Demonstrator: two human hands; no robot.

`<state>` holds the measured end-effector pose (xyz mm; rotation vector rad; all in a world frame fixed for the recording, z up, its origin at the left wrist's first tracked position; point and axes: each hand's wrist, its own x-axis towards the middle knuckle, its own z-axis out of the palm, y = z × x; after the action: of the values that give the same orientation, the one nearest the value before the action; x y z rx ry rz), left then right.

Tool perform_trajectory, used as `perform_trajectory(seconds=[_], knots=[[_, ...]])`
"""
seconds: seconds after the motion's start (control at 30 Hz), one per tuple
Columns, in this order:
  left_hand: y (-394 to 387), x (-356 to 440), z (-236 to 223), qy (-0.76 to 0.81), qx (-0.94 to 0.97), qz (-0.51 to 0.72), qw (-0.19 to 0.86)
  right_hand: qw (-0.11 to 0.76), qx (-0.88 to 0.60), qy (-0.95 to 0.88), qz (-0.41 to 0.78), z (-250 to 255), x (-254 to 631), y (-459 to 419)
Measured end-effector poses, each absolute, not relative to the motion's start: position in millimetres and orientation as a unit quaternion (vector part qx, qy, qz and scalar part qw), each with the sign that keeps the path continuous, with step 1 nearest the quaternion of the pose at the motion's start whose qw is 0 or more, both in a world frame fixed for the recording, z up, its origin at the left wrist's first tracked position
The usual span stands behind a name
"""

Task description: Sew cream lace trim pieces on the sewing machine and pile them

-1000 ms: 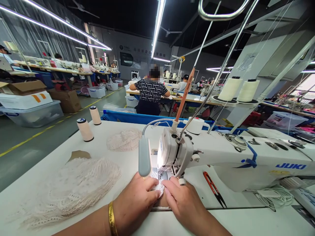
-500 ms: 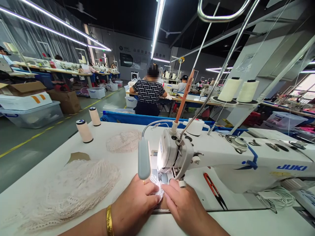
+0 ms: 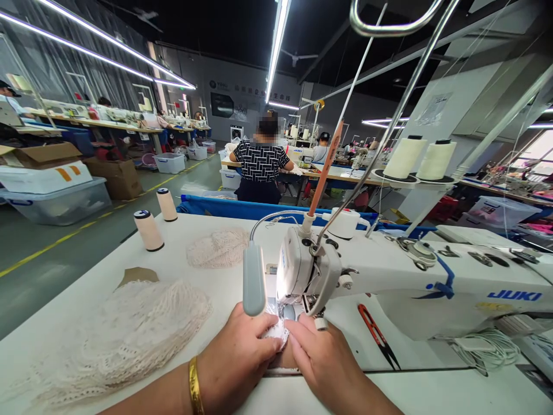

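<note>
A small piece of white lace [image 3: 276,333] lies under the needle area of the white sewing machine [image 3: 298,268]. My left hand [image 3: 244,349] is closed on the lace's left side, thumb and forefinger pinching it. From the right, my right hand [image 3: 322,351] grips the lace's edge with fingertips close to the presser foot. The machine's head and a grey lamp [image 3: 254,279] partly cover the fingertips and the lace. To the left rests a large heap of cream lace [image 3: 142,328], with a smaller lace bundle [image 3: 218,248] behind it.
Red-handled thread snips [image 3: 378,334] lie right of my right hand. Two thread cones [image 3: 149,230] stand at the table's left edge. A pencil [image 3: 326,167] sits upright on the machine. Ahead, a co-worker [image 3: 261,161] sits facing away. A coiled cable [image 3: 488,349] lies at right.
My left hand has shifted slightly up, and the lace between my hands has moved a little toward the needle area. My right hand stays almost where it was.
</note>
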<state>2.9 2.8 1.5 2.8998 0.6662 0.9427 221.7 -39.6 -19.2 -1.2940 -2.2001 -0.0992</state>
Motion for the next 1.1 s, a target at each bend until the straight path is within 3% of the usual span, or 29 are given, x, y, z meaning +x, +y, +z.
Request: perform_trajectory(seconds=[0.73, 1.1], knots=[[5.8, 4.7, 2.9, 0.214, 0.931, 0.293, 0.039, 0.279, -0.511, -0.813, -0.009, -16.4, 219.6, -39.0], [2.6, 4.6, 5.5, 0.206, 0.932, 0.299, 0.005, 0.291, -0.473, -0.831, -0.028, -15.4, 221.2, -40.6]])
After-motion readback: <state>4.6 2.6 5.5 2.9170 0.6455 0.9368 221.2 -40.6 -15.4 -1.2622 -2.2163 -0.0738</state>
